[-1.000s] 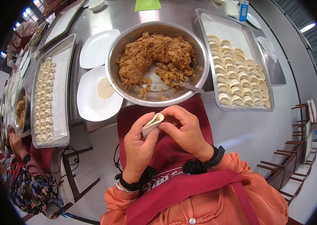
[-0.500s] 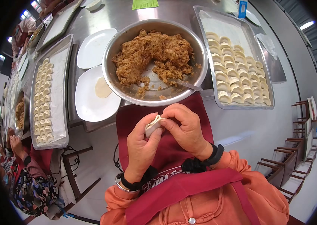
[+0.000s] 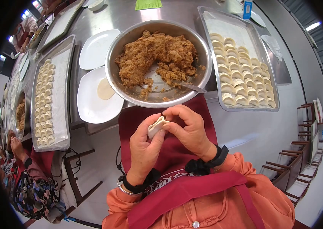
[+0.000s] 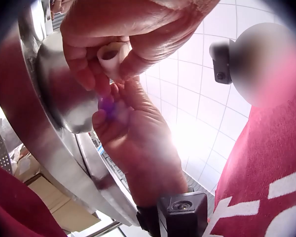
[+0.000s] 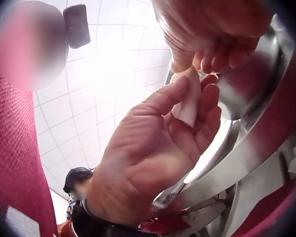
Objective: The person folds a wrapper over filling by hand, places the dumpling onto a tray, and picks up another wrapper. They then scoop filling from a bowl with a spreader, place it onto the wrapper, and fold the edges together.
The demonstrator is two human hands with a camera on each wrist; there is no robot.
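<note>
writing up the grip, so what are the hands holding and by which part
A dumpling: the left hand holds its body between thumb and fingers, and the right hand pinches its rim at one end.

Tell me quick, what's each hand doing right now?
Left hand: closed, holding a folded dumpling.
Right hand: closed, pinching the edge of that same dumpling.

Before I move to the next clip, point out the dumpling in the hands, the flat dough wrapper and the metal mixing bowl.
Dumpling (image 3: 154,130): head view, on its pale outer side.
Flat dough wrapper (image 3: 105,90): head view, on its middle.
Metal mixing bowl (image 3: 157,104): head view, on its near rim.
</note>
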